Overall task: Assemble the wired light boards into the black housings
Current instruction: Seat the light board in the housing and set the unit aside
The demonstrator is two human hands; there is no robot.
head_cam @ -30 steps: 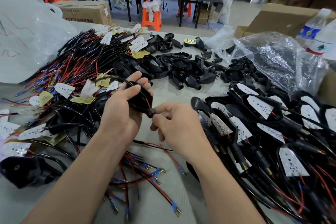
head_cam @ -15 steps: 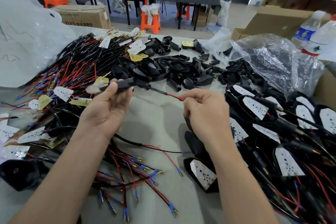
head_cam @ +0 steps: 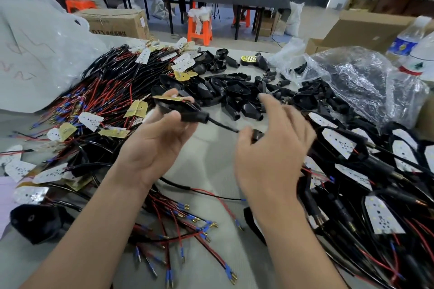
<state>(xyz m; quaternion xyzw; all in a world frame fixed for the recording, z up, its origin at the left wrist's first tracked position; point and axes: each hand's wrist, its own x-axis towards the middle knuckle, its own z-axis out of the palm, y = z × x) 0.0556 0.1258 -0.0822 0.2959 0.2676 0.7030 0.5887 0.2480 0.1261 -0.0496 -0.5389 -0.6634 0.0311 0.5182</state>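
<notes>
The job is well under way but far from finished. On the right of the worktop [head_cam: 211, 162] lies a heap of finished units [head_cam: 340, 142], each a black housing with a white light board seated in it and its wire trailing out. Much remains: a big tangle of loose wired boards [head_cam: 94, 105] on the left, and a pile of empty housings [head_cam: 234, 91] in the middle, well within reach.

The left hand [head_cam: 155, 145] is raised over the worktop, its fingers and thumb curled round one housing [head_cam: 180, 109]. A board [head_cam: 168, 98] sits at its open top and the wire [head_cam: 220, 125] runs out through the stem. The right hand [head_cam: 274, 148] has its fingers spread and relaxed. Its thumb is near the wire's end, though contact cannot be told. This unit looks threaded, with the board probably still to be pressed home.
</notes>
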